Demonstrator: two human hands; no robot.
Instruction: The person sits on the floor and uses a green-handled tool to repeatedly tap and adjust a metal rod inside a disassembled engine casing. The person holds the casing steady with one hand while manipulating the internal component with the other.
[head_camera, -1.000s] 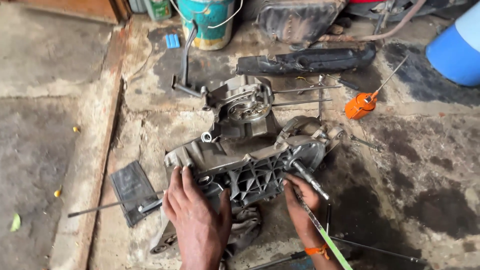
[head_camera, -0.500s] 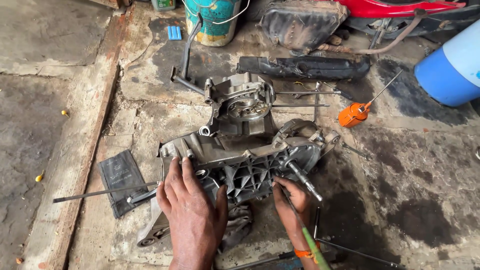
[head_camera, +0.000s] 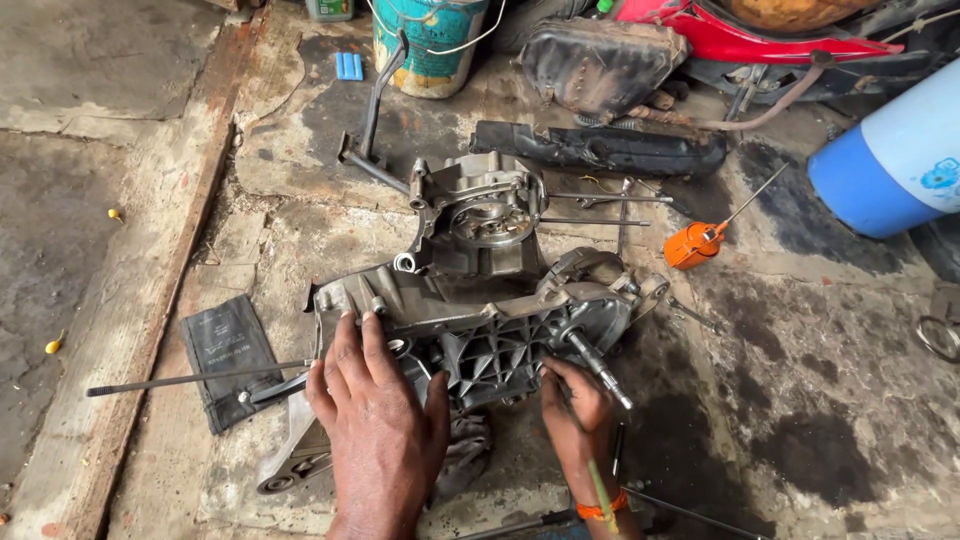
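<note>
A grimy grey engine crankcase (head_camera: 480, 290) lies on the oily concrete floor, with a steel shaft (head_camera: 597, 368) sticking out toward me at its right. My left hand (head_camera: 375, 420) rests flat on the case's near left edge, fingers spread over the metal. My right hand (head_camera: 577, 410) is closed around a thin green-handled tool (head_camera: 600, 490), its tip against the ribbed underside just left of the shaft. An orange band circles my right wrist.
A long thin rod (head_camera: 190, 380) and a dark pouch (head_camera: 228, 350) lie to the left. An orange-handled screwdriver (head_camera: 700, 240), a blue drum (head_camera: 895, 160), a green bucket (head_camera: 430, 40), a black cover (head_camera: 600, 150) and a red vehicle body (head_camera: 780, 35) ring the far side.
The view has shifted, so everything sits slightly lower and left. Both hands stay on the crankcase; my right hand has edged a little closer to the ribbed section.
</note>
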